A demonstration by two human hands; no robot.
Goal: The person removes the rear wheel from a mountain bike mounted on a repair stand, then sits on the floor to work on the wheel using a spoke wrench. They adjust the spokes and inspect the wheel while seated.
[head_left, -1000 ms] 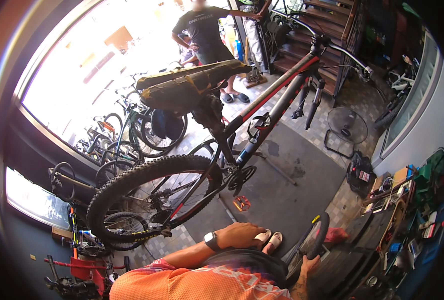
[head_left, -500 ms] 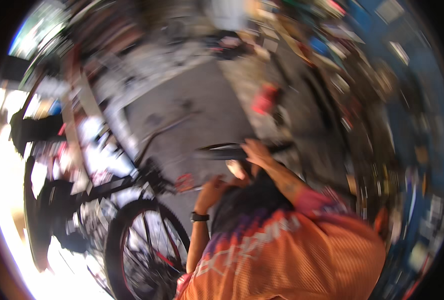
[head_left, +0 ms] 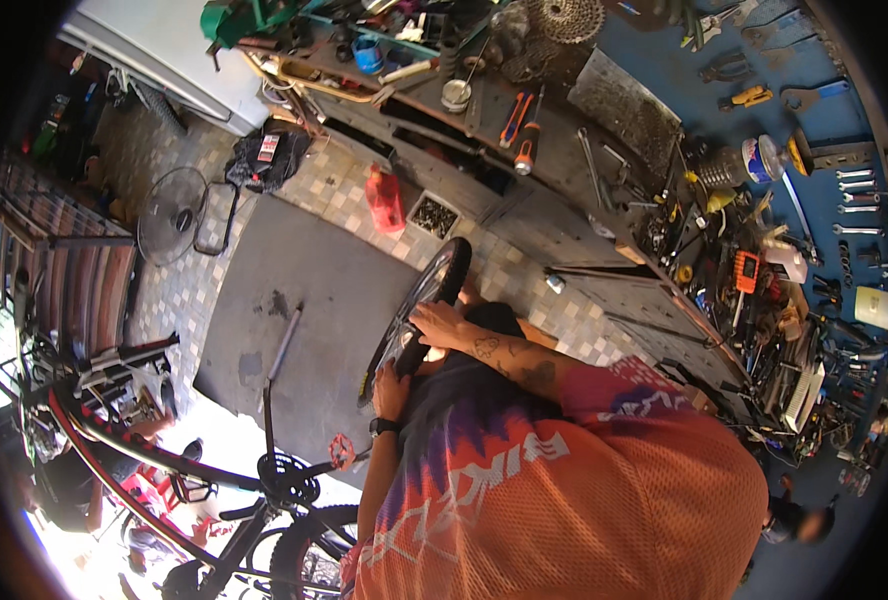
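Note:
Close against my body stands a bicycle wheel [head_left: 453, 264] with a black tyre, seen nearly edge-on and slanting from upper right to lower left. My right hand [head_left: 438, 325] is closed over the tyre at its middle. Lower down, my left hand [head_left: 391, 393] grips the near side of the same tyre, fingers curled round it. Part of the rim and spokes shows between the tyre and a grey mat. To my left is a bicycle frame [head_left: 129, 437], dark with red, with a crank [head_left: 287, 480] and a red pedal [head_left: 341, 451].
A metal bar [head_left: 284, 345] rises over the grey mat [head_left: 234, 290]. Beyond are a red container [head_left: 384, 198] and a tray of small parts [head_left: 432, 215] on the tiles. A cluttered workbench [head_left: 554, 150] runs along the right, below a blue tool wall [head_left: 814, 60]. A pedestal fan [head_left: 171, 215] lies far left.
My view has swung round and sharpened from a blur. The wheel, earlier lying sideways in front of me, now slants upright, and my left hand has come onto the tyre.

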